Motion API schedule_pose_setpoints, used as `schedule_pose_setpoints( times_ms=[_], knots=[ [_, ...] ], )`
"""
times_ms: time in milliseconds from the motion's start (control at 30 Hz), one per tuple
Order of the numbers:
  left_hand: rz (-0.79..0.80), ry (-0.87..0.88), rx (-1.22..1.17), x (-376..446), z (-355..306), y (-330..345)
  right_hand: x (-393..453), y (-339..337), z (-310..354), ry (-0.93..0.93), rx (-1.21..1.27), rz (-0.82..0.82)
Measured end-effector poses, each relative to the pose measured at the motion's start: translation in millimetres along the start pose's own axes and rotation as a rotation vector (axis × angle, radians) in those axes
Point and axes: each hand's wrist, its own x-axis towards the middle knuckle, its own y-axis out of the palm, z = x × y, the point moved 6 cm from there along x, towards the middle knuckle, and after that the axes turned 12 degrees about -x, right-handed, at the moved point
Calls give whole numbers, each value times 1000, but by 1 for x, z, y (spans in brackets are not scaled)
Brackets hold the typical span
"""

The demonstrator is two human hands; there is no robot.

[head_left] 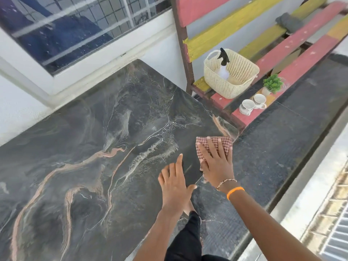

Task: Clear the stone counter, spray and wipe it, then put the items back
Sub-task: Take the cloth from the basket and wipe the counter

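The dark veined stone counter (90, 147) fills the left and middle of the head view. Near its right front corner my right hand (216, 162) presses flat on a red-and-white checked cloth (223, 142) lying on the stone. Just to its left, my left hand (175, 181) rests flat on the counter with fingers spread and holds nothing. On the slatted bench to the right stand a cream basket (243, 80) with a black-topped spray bottle (224, 63) inside, two white cups (252, 104) and a small potted plant (272, 84).
The red-and-yellow slatted bench (301, 59) stands right of the counter, with a grey folded cloth (289, 22) on its far end. A window (66, 27) is on the wall behind the counter. Dark floor (273, 157) runs along the right, bordered by a ledge.
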Motion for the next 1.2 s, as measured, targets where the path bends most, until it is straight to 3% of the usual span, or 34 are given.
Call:
schedule_pose_setpoints(
  times_ms=[167, 300, 533, 800, 967, 1200],
  knots=[
    [50, 2, 16, 30, -8, 6, 25, -6, 15, -242, -80, 13],
    [181, -5, 75, 47, -13, 12, 84, -20, 22, -241, -39, 36],
    [251, 3, 71, 63, -23, 21, 172, -34, -13, -27, 17, 17],
    [236, 69, -6, 89, -44, 27, 91, -20, -64, 270, 42, -34],
    [182, 110, -126, 110, -60, 28, 69, -10, -100, 450, 287, 7],
    [213, 99, -407, 142, -74, 23, 100, -7, -143, 702, 1321, 107]
  ],
)
